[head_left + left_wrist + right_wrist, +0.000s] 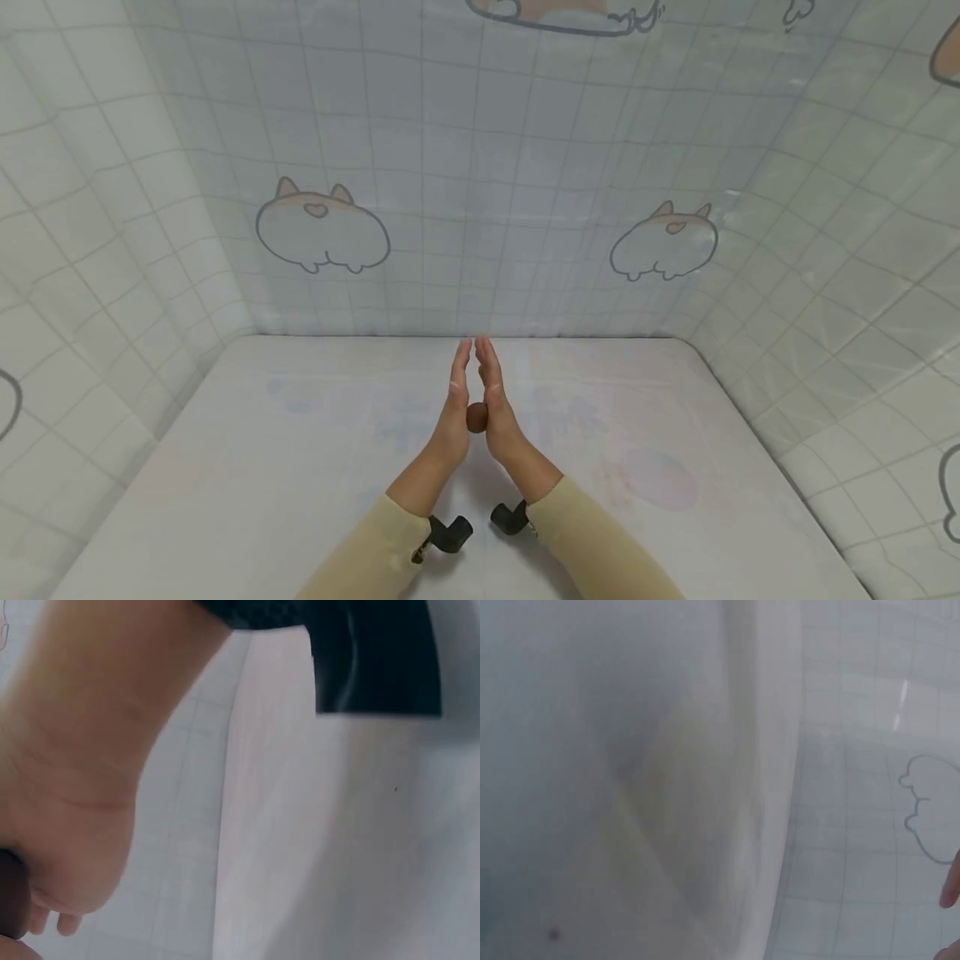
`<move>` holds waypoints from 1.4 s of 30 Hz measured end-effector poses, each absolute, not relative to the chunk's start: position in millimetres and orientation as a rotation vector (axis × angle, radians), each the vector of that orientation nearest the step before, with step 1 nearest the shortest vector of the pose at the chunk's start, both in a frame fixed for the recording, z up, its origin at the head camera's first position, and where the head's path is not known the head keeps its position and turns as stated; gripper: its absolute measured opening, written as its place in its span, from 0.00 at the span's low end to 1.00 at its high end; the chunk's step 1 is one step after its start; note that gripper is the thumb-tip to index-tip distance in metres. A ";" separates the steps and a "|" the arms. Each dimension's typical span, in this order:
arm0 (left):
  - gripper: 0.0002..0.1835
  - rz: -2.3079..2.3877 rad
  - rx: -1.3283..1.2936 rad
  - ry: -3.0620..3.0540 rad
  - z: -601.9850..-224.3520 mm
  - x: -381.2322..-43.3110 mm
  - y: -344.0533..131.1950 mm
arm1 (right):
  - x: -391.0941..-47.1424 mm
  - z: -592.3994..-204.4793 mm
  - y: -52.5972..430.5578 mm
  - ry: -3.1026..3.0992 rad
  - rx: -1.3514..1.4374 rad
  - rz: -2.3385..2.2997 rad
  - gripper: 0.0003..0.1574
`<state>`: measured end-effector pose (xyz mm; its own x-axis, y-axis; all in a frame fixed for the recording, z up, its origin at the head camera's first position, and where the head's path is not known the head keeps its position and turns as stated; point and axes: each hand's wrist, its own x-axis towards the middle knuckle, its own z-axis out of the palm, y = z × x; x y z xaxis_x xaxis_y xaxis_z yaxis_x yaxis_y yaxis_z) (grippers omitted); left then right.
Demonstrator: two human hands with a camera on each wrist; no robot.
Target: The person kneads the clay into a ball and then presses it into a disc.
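Observation:
A small brown ball (477, 418) sits between two upright, facing palms in the head view. On one side of it the left hand (453, 421) presses with straight fingers; opposite, the right hand (501, 421) does the same. Both sets of fingertips point toward the back wall, with a narrow gap between them. The left wrist view catches the heel of the left hand (71, 840) and part of the dark brown ball (11, 896) at the left edge. Only fingertips (951, 889) show at the right edge of the right wrist view.
Beneath the hands spreads a white table (300, 450) with faint pastel prints. A grid-patterned curtain (480, 208) with animal drawings encloses the back and sides. Black wrist mounts (452, 535) project inward from both cream sleeves (375, 550).

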<state>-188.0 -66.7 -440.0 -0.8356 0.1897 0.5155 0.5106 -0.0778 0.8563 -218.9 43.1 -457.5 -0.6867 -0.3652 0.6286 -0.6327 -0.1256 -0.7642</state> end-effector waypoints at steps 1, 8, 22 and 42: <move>0.47 -2.007 -0.763 -1.953 -439.9 -190.0 -67.2 | -217.9 -456.6 42.3 -1.910 1.138 1.906 0.51; 0.50 -2.005 -0.659 -2.000 -441.0 -199.1 -72.1 | -209.4 -452.7 38.2 -1.822 1.231 1.914 0.51; 0.42 -1.998 -0.563 -2.166 -456.0 -198.7 -67.9 | -210.0 -444.2 44.8 -1.857 1.158 1.798 0.52; 0.45 -2.052 -0.781 -1.992 -453.7 -186.6 -55.3 | -236.3 -449.5 55.1 -1.965 1.060 1.920 0.55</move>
